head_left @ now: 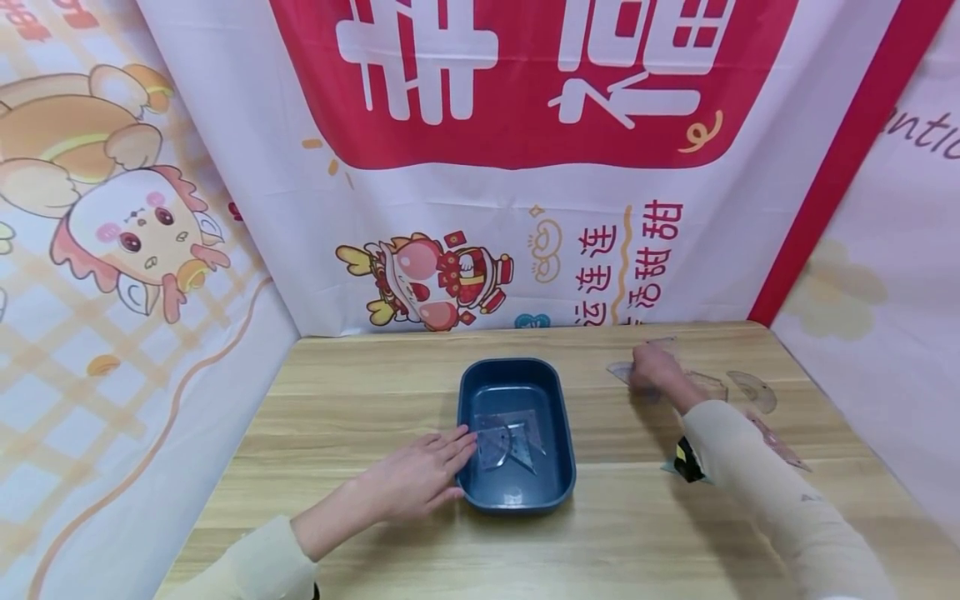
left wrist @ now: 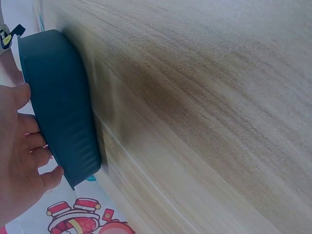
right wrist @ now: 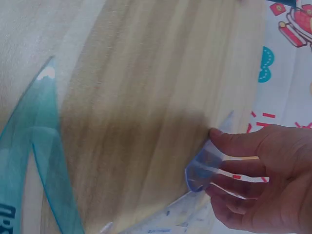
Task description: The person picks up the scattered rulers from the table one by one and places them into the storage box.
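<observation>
While the rim of a deep blue rectangular bin with rounded corners (head_left: 517, 375) is touched by the left hand (head_left: 420, 475), its fingers extended and clamped on nothing, a thin bluish see-through plastic drawing piece (right wrist: 204, 165) is pinched between thumb and fingers of the right hand (head_left: 656, 367). The held piece is located near the far edge of the light wood-grain surface (head_left: 360, 383), right of the bin and well apart from it.

Risks, as judged: the held piece could be lost from the pinch, since only smooth, thin edges appear to be gripped. A clear plastic piece with blue print (right wrist: 163, 219), close by it, could be dragged along if the two overlap. The teal see-through plastic set square (right wrist: 44, 112) and a pinkish see-through plastic piece (head_left: 780, 442), on either side of the right cream sleeve (head_left: 757, 492), could be swept aside by a lowered forearm. The bin could be shifted by excess pressure on its rim.

Count: bin, 1; hands, 2; held piece, 1; teal set square, 1; pinkish piece, 1; clear semicircular plastic protractor (head_left: 761, 392), 1; clear plastic drawing pieces (head_left: 491, 450) inside the bin, at least 2, exact number obscured by overlap. Other clear pieces near the right hand cannot be counted reliably.
</observation>
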{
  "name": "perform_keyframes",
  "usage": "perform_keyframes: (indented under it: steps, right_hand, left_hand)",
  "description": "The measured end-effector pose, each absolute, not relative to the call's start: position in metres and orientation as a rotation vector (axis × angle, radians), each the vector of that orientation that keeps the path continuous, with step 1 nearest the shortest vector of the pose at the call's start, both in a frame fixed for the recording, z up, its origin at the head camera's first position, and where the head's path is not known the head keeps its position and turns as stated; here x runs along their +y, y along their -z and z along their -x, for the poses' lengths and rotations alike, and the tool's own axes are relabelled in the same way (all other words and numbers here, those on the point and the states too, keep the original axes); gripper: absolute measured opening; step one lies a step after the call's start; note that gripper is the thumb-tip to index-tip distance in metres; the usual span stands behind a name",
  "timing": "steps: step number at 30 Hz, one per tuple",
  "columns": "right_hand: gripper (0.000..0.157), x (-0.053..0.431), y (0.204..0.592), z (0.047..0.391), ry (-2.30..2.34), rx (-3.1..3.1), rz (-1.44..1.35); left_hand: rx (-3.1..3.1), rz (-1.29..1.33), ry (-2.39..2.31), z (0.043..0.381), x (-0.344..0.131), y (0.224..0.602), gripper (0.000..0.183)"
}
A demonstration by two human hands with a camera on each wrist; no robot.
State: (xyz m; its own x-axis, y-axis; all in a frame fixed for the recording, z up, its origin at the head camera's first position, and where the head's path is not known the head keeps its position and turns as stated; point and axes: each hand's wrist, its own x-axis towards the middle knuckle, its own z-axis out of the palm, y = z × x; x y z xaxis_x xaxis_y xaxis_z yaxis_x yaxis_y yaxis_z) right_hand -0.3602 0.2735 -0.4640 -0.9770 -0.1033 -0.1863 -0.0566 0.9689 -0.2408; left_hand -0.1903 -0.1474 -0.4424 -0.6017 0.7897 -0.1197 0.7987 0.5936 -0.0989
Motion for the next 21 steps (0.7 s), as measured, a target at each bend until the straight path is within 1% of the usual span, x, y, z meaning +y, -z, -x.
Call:
perform_keyframes:
  steps: [3,7,10,16,21]
  right_hand:
    - [0.029,0.2734,0.466,0.3599,0.363,2.896,0.08]
    - [0.035,0.2747,0.4664,0.3601,0.385,2.886,0.026]
    - [0.035,0.2754,0.4661,0.361,0.371,2.883,0.006]
    - [0.031,0.2752,0.4656,0.3598,0.421,2.891,0.034]
    - [0.018,0.2754,0.4615,0.3576,0.466,2.938,0.088]
  left_hand:
    - [2.746,-1.366,0.211,0.1898,-0.1474,0.4429,0.063]
    - [2.75,-1.37,0.215,0.19,-0.1472,0.4423,0.063]
    - [2.753,-1.378,0.225,0.1905,-0.1471,0.4418,0.063]
    - [2.754,-1.374,0.233,0.1906,-0.1479,0.442,0.063]
    - [2.766,-1.41,0.248,0.1908,-0.1491,0.4438,0.063]
